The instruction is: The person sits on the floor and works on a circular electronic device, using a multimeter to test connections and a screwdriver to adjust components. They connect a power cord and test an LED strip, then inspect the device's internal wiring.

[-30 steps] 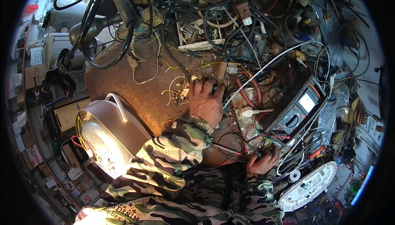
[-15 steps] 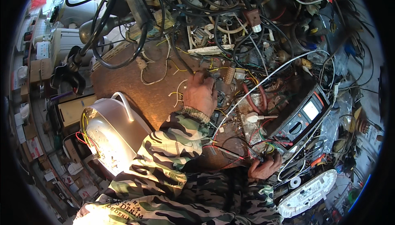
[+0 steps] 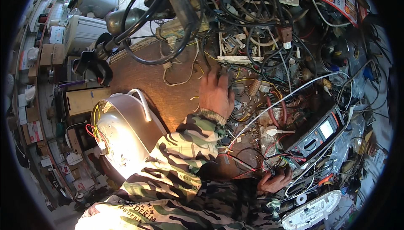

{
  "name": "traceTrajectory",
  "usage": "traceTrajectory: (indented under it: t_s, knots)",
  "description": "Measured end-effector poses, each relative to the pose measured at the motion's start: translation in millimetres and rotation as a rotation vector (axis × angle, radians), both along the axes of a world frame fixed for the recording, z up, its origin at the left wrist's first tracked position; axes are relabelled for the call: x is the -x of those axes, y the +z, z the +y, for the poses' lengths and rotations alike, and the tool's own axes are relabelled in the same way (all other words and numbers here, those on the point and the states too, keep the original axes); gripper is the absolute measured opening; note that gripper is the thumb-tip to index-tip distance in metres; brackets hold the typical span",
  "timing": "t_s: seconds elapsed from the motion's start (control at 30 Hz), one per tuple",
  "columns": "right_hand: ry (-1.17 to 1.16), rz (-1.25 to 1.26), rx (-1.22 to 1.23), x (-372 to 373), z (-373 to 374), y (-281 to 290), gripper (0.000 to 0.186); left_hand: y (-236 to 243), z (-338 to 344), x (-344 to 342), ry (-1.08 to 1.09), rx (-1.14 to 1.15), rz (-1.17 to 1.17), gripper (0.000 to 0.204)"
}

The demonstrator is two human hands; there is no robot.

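My left hand (image 3: 216, 92) reaches palm down over the brown wooden bench top (image 3: 145, 80), its fingers stretched forward and a little apart. The fingertips are blurred, at the edge of a heap of loose wires and small parts; nothing shows in them. My right hand (image 3: 275, 181) rests lower right, fingers curled around something small and dark that I cannot make out. Close by lie red and black test leads (image 3: 244, 164). Above and right of that hand leans a multimeter (image 3: 313, 139) with a lit screen. A ribbed tan cylinder (image 3: 254, 88) lies right of my left hand.
A white appliance housing (image 3: 126, 133) with exposed wires stands brightly lit at left. Black cables (image 3: 162, 24) and a dark clamp (image 3: 99, 59) hang over the far left. A parts box (image 3: 240, 49) sits at the back. A white plug (image 3: 273, 132) and oval white cover (image 3: 311, 211) lie right.
The head view has shifted, so the bench sits farther right and lower. My left hand has moved away across the bench and its bent fingers have straightened. The right hand stays curled.
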State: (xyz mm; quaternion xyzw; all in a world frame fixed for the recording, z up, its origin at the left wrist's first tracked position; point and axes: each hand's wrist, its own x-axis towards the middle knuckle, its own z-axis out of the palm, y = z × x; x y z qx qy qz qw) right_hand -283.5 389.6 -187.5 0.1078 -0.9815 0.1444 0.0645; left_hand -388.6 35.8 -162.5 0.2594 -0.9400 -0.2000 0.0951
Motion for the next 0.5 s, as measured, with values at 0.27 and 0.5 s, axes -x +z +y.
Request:
traceTrajectory:
  t_s: [0.27,0.5]
  knots:
    - [0.032,0.005,-0.012,2,-1,1,0.047,-5,0,-7,-0.027,0.094,-0.18,0.056]
    - [0.031,-0.019,-0.027,-2,9,-4,0.047,3,10,-23,-0.041,-0.173,-0.04,0.026]
